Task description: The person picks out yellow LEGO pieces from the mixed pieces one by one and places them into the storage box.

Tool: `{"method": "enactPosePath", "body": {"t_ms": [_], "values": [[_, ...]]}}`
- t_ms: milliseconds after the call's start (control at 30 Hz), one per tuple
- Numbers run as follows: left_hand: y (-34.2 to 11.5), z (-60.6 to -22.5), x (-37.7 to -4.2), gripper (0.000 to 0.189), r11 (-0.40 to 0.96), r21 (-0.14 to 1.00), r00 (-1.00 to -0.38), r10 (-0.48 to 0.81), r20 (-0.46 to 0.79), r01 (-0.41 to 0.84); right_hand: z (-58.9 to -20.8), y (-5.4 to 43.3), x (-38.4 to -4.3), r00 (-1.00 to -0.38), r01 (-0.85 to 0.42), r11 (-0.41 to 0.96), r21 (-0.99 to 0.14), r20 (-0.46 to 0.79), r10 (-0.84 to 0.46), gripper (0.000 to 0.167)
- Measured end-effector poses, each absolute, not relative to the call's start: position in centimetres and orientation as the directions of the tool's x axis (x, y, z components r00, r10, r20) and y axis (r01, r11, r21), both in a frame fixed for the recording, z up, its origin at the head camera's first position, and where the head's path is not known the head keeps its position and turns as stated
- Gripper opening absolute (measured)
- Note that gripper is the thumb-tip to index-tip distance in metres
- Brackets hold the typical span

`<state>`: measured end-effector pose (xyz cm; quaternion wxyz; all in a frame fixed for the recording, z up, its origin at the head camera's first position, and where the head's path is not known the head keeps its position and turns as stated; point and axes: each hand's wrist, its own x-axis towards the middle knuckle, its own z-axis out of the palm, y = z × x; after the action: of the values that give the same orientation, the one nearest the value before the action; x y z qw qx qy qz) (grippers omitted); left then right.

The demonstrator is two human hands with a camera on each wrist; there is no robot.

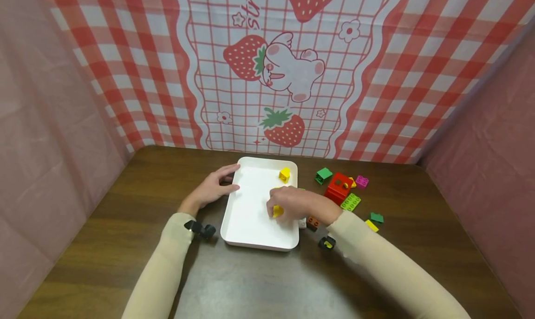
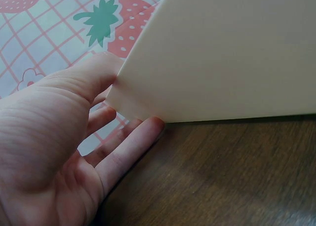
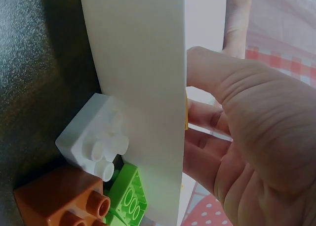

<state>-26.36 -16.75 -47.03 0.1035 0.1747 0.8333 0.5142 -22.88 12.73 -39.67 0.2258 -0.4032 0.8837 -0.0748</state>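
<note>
A white tray (image 1: 246, 217) lies on the table, its long sides running away from me. My left hand (image 1: 212, 188) touches the tray's left wall from outside, fingers and thumb extended; in the left wrist view its fingertips (image 2: 154, 124) meet the wall near a corner. Over the tray's right half, my right hand (image 1: 288, 203) reaches in and pinches a yellow brick (image 1: 277, 211), mostly hidden by the fingers. Only a yellow sliver of it shows past the rim in the right wrist view. Another yellow brick (image 1: 284, 174) sits at the tray's far right corner.
Right of the tray lie a green brick (image 1: 323, 175), a red block (image 1: 338, 188), a lime brick (image 1: 350, 202), a magenta brick (image 1: 362, 182) and a yellow piece (image 1: 371, 225). White (image 3: 91, 139) and brown (image 3: 61, 199) bricks stand beside the tray's right wall. A patterned cloth hangs behind.
</note>
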Motion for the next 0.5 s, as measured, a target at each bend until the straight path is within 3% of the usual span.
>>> {"method": "enactPosePath", "body": {"t_ms": [500], "values": [[-16.68, -46.97, -26.24, 0.075, 0.412, 0.893, -0.919, 0.395, 0.005, 0.182, -39.91, 12.46, -22.53, -0.59, -0.677, 0.686, -0.268, -0.36, -0.723, 0.007]]}}
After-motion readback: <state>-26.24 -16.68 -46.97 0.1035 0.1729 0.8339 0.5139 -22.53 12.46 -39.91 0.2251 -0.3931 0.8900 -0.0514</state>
